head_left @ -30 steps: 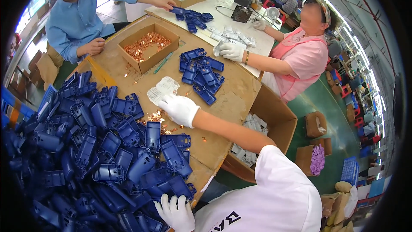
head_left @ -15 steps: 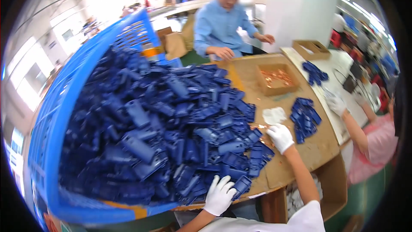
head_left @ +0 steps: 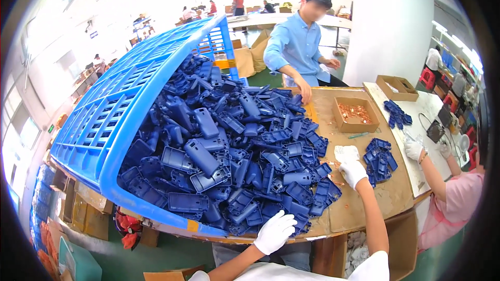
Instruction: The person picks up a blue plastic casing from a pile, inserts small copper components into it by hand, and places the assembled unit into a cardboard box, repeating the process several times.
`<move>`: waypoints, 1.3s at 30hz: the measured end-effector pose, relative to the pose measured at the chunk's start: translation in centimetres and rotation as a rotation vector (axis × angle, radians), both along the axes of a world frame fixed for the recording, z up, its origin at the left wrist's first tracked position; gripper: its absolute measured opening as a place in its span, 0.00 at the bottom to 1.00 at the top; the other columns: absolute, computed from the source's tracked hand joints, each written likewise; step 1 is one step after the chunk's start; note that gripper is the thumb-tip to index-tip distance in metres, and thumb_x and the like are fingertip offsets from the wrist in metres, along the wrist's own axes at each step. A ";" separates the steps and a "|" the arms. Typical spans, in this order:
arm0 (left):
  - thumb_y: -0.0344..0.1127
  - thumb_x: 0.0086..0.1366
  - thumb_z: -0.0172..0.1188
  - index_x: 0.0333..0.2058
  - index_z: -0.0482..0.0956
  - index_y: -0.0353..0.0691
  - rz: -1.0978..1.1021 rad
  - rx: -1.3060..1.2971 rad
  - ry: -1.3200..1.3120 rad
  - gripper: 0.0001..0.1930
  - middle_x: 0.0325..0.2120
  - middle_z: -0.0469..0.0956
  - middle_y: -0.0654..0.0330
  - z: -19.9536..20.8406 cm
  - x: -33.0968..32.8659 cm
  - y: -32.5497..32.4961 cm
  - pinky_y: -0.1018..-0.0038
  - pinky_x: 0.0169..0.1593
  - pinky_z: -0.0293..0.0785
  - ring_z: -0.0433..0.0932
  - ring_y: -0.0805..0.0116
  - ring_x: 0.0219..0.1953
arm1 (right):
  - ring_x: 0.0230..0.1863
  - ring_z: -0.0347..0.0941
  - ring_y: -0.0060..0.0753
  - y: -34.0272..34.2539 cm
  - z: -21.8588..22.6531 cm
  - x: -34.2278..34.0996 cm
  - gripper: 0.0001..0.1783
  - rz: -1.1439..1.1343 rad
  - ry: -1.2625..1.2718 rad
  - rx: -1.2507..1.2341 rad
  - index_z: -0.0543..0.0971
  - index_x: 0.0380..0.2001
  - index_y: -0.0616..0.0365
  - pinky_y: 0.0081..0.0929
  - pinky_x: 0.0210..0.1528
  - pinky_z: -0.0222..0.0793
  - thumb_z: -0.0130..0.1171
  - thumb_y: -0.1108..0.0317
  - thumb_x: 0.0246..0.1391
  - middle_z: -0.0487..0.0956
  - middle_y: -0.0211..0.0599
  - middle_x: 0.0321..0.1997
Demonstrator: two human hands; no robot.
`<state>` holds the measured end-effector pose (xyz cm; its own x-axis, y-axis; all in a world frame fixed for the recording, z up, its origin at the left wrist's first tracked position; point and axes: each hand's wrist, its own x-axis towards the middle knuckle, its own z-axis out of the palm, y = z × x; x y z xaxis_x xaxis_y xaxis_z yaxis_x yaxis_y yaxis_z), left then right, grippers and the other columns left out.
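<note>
My left hand [head_left: 275, 233], in a white glove, is at the table's near edge, its fingers closed on a blue plastic housing [head_left: 301, 224] at the front of the pile. Farther right, my gloved right hand [head_left: 354, 174] is low over the board, fingertips drawn together beside small copper-coloured pieces [head_left: 325, 164]. Whatever those fingers may hold is hidden. Just beyond them lies a white cloth [head_left: 346, 152]. A heap of blue plastic housings [head_left: 202, 157] spills from a tipped blue crate [head_left: 112, 174] on the left. A smaller group of blue housings [head_left: 380, 160] lies right of my right hand.
A cardboard box of copper-coloured pieces [head_left: 356, 114] stands on the far board. Across the table, a co-worker in a blue shirt [head_left: 296, 47] reaches toward the pile. On the right, a person in pink [head_left: 452, 198] works at a white table [head_left: 388, 105]. An open carton [head_left: 403, 239] sits below the edge.
My view has turned, shifting the scene rightward and showing more of the crate's outside. The fingers of my left hand have come closer together. The co-worker's hand is now beside the pile.
</note>
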<state>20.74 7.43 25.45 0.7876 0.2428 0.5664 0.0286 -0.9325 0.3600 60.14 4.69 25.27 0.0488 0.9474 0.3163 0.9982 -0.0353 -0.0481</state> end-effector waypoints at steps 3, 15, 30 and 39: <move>0.29 0.53 0.58 0.31 0.78 0.39 -0.013 -0.037 -0.031 0.06 0.41 0.80 0.56 1.1 -0.4 0.3 0.54 0.60 0.69 0.76 0.55 0.51 | 0.35 0.76 0.56 0.7 0.4 -0.7 0.07 -0.070 -0.050 -0.091 0.80 0.30 0.57 0.46 0.38 0.74 0.56 0.75 0.45 0.78 0.54 0.32; 0.20 0.45 0.60 0.30 0.74 0.44 0.027 -0.192 -0.220 0.13 0.40 0.82 0.58 1.7 -1.1 0.4 0.52 0.58 0.70 0.78 0.52 0.49 | 0.41 0.79 0.48 -5.2 1.7 -6.3 0.11 -0.335 0.032 -0.086 0.79 0.40 0.53 0.41 0.42 0.75 0.51 0.66 0.55 0.79 0.45 0.37; 0.22 0.40 0.67 0.30 0.80 0.45 -0.032 -0.123 -0.103 0.15 0.36 0.81 0.62 4.2 -0.5 -2.5 0.66 0.38 0.68 0.77 0.59 0.34 | 0.37 0.76 0.46 -6.9 -2.0 -7.9 0.03 -0.375 0.080 0.083 0.76 0.30 0.54 0.39 0.37 0.74 0.54 0.69 0.52 0.74 0.44 0.33; 0.27 0.40 0.74 0.28 0.73 0.37 -0.068 -0.898 -0.222 0.18 0.30 0.73 0.54 4.6 -1.4 -3.9 0.70 0.37 0.71 0.74 0.61 0.32 | 0.43 0.78 0.50 -5.6 -1.1 -8.1 0.07 -0.564 0.237 -0.028 0.76 0.36 0.57 0.41 0.43 0.76 0.56 0.71 0.53 0.76 0.47 0.39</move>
<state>19.35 3.53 30.03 0.7125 0.6203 0.3281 -0.1722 -0.2988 0.9387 52.04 -0.91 24.15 0.6113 0.7628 0.2111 0.7875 -0.5596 -0.2583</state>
